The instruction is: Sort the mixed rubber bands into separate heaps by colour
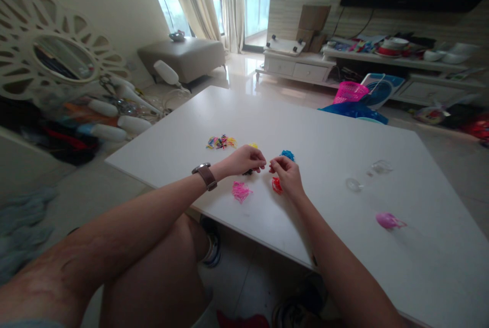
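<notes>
Several small heaps of coloured strands, perhaps rubber bands, lie on the white table (324,134). My left hand (250,159) hovers over a black heap (248,171), fingertips pinched together; a yellow heap (253,146) shows just behind it. Facing it across a narrow gap, my right hand (284,167) is also pinched, and a tiny reddish bit may show at its fingertips. Under that hand lies a red heap (277,185), with a blue heap (288,155) beyond. A pink heap (241,191) is nearest me, and a mixed-colour heap (221,141) lies to the left.
Clear containers (380,167) and a purple object (388,220) rest on the table's right side. Past its far right edge stands a pink basket (349,92). Toppled white lamp parts (133,124) crowd the floor at left, below a mirror (64,57).
</notes>
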### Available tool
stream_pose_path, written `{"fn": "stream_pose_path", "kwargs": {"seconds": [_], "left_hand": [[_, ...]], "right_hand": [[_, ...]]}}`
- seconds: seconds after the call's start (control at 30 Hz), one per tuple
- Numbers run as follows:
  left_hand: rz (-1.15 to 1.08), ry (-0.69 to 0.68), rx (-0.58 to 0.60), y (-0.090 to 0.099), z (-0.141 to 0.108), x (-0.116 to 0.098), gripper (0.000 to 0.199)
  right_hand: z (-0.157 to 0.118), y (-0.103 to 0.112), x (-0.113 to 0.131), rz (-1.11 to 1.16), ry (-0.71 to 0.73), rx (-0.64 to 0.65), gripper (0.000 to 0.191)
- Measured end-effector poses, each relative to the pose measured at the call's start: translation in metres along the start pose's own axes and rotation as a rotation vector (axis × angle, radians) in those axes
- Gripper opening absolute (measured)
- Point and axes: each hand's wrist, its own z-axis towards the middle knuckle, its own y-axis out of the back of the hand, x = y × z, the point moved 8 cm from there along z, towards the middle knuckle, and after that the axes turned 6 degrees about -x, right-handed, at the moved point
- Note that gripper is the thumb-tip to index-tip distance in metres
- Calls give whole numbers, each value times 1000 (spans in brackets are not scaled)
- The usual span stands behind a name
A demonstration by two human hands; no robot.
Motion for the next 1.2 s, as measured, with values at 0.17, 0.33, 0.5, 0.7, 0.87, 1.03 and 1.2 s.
{"fn": "stream_pose_path", "kwargs": {"seconds": [0.17,0.33,0.5,0.7,0.87,1.03,1.2], "left_hand": [[7,27,50,-6,-3,-2,18],[11,21,37,-4,-1,-2,22],[18,23,18,0,1,2,22],[55,-23,41,-2,-4,-8,23],[99,-66,8,0,-5,-16,21],[108,-28,-11,6,-1,-10,17],[124,-25,-46,16,3,-9,15]], "right_hand": [[-1,-1,3,-10,2,2,32],[0,1,0,-58,16,-12,35],[-2,0,5,-190,121,38,31],[-4,-1,18,-294,227,55,28],[-5,-1,23,-354,265,33,26],[0,12,26,-418,294,-58,26],[5,39,26,-400,216,-263,29]]}}
